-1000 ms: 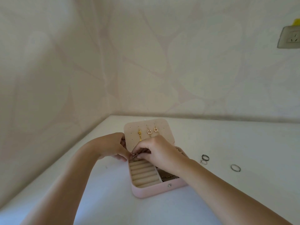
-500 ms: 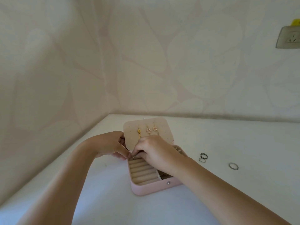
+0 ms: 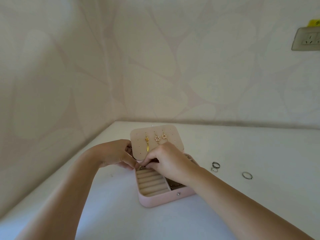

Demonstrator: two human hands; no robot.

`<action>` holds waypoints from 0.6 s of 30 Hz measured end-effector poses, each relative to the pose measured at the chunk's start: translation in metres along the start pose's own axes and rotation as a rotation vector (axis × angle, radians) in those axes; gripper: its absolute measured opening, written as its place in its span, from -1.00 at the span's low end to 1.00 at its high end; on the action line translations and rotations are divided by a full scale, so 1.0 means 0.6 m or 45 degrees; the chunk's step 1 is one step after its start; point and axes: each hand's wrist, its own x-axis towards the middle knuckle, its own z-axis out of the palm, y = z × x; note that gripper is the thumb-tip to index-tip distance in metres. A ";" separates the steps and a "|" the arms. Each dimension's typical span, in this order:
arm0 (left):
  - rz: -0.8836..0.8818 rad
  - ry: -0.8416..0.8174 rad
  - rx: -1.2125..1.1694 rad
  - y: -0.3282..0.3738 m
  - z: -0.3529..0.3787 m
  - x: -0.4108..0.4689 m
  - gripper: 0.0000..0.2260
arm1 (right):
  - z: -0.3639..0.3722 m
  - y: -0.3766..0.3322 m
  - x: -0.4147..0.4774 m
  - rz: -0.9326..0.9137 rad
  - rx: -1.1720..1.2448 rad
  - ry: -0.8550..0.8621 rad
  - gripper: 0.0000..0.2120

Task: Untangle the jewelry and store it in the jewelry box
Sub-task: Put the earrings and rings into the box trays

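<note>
Ring (image 3: 141,168) between fingers (image 3: 150,164), over jewelry box (image 3: 155,200)

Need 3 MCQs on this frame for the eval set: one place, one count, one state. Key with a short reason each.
1. Where do the loose rings lie?
A) on the table, right of the jewelry box
B) inside the box
C) on the floor

2. How many earrings hang on the lid?
A) one
B) three
C) five

3. The lid is:
A) shut
B) open, upright
C) detached, lying flat

Key:
1 A: the rings sit on bare table beside the box.
2 B: one gold, two pearl hoops.
3 B: it stands up behind the left hand and right hand.
</note>
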 end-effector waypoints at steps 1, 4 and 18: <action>-0.001 -0.001 -0.006 0.000 0.000 0.000 -0.73 | -0.002 0.000 0.000 -0.005 -0.010 -0.025 -0.82; 0.001 0.008 -0.020 0.000 0.001 0.001 -0.73 | 0.000 -0.004 0.001 -0.045 -0.042 -0.084 -0.75; -0.037 0.021 -0.068 -0.004 -0.001 0.004 -0.71 | -0.086 0.043 -0.021 0.233 0.315 0.187 -0.75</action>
